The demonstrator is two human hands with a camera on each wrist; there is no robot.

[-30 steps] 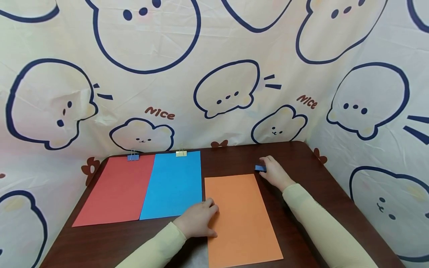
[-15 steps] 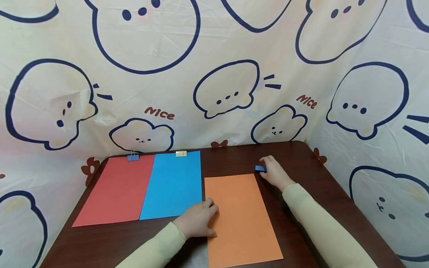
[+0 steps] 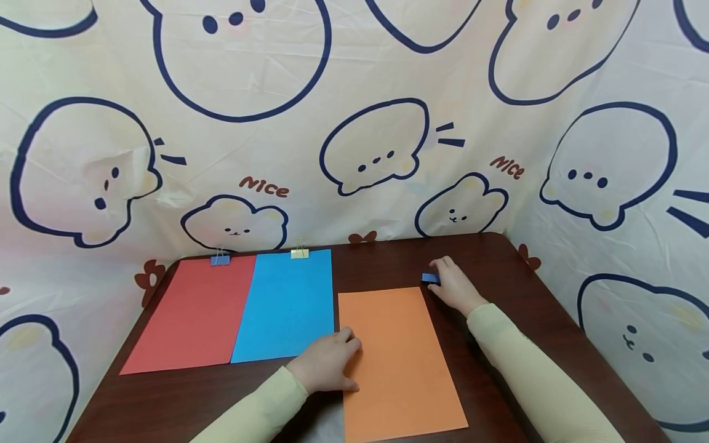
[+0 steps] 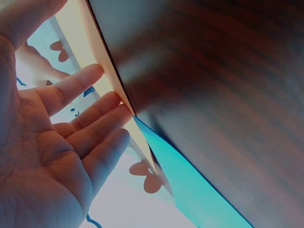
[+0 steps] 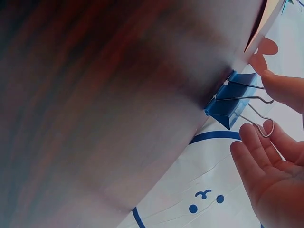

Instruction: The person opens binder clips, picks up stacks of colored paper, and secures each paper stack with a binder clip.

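Note:
An orange sheet (image 3: 401, 363) lies on the dark wooden table at front centre. My left hand (image 3: 327, 362) rests at its left edge; in the left wrist view its fingers (image 4: 97, 135) are nearly straight, the tips by the paper's edge. Farther back on the right, my right hand (image 3: 455, 288) is at a blue binder clip (image 3: 430, 279) that rests on the table. In the right wrist view the clip's (image 5: 231, 99) two wire handles lie between my thumb (image 5: 287, 90) and fingertips. How firmly they are held cannot be told.
A red sheet (image 3: 191, 317) and a blue sheet (image 3: 285, 307) lie side by side at the left. A blue clip (image 3: 220, 261) sits on the red sheet's back edge, a yellow clip (image 3: 300, 253) on the blue one's. A printed cloth (image 3: 376, 74) hangs behind the table (image 3: 382, 264).

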